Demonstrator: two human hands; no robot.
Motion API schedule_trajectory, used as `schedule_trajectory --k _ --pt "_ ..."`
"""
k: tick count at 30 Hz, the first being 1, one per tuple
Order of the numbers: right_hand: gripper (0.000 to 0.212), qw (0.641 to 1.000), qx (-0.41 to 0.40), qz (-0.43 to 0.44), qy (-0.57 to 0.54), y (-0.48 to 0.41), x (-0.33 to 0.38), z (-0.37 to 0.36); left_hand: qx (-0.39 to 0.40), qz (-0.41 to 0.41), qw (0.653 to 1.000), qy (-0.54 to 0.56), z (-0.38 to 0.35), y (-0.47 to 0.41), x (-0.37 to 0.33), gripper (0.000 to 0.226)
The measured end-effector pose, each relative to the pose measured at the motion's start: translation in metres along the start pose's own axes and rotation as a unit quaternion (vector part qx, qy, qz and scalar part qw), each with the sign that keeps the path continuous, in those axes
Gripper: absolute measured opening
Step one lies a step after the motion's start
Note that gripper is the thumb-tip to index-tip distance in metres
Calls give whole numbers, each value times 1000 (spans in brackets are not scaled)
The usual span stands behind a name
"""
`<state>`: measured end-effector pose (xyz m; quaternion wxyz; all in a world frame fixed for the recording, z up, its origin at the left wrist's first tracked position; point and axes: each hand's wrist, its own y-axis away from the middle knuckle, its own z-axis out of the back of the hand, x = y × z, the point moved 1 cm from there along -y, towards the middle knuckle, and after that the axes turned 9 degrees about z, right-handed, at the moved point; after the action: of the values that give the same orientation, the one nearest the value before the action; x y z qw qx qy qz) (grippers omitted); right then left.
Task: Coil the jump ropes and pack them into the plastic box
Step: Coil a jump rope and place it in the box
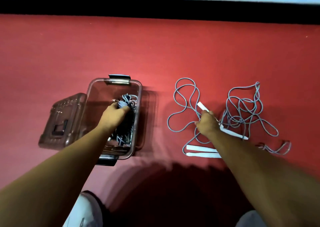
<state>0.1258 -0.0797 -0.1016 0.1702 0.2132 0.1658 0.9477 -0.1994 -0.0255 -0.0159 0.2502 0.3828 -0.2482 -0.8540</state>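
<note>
- Step in hand, as judged: packing. The left hand (115, 113) is inside the plastic box (90, 95), fingers closed around a coiled rope bundle (125, 102) and setting it toward the 12 o'clock end.
- The right hand (206, 123) is closed on a white handle (203, 106) of a loose rope (184, 104) lying on the red floor (155, 53), at 3 o'clock from the box.
- Box contents: the gripped bundle, plus more dark coiled rope toward its 6 o'clock end; the number of ropes cannot be told.
- The lid (62, 121) lies off the box, touching its 9 o'clock side.
- Outstanding: a second tangled rope (247, 111) at 3 o'clock from the right hand; a pair of handles (200, 151) at its 6 o'clock.
- Next move, as judged: let go of the bundle, bring both hands to the loose rope, pull it free of its neighbour, then coil it.
</note>
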Motion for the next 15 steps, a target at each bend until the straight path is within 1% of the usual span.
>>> schedule_trajectory --k 2,4,5,7,9,10,11,12,13,15 --pt "28 999 24 6 31 7 0 -8 -30 -2 1000 -5 2 -2 -2 55" --pt "23 997 61 14 54 15 1 -10 -85 -13 996 -28 4 0 -10 54" --pt "19 996 75 28 49 20 3 -9 -117 -22 992 -31 5 6 -16 51" --pt "6 994 91 63 27 32 9 1 -177 -64 982 -24 10 27 -30 36" --pt "15 989 102 103 -32 33 18 9 -198 -124 972 -30 10 37 -44 19" --pt "18 985 104 113 -80 37 25 19 -184 -159 969 -42 10 44 -50 12" --pt "19 980 104 119 -121 44 34 37 -152 -189 969 -55 13 55 -61 9" --pt "21 973 111 132 -153 51 45 57 -103 -216 969 -66 13 66 -71 10" --pt "24 967 118 145 -174 60 57 79 -38 -236 968 -71 16 79 -81 12" --pt "26 953 135 172 -210 79 81 123 99 -279 951 -84 20 105 -97 25"
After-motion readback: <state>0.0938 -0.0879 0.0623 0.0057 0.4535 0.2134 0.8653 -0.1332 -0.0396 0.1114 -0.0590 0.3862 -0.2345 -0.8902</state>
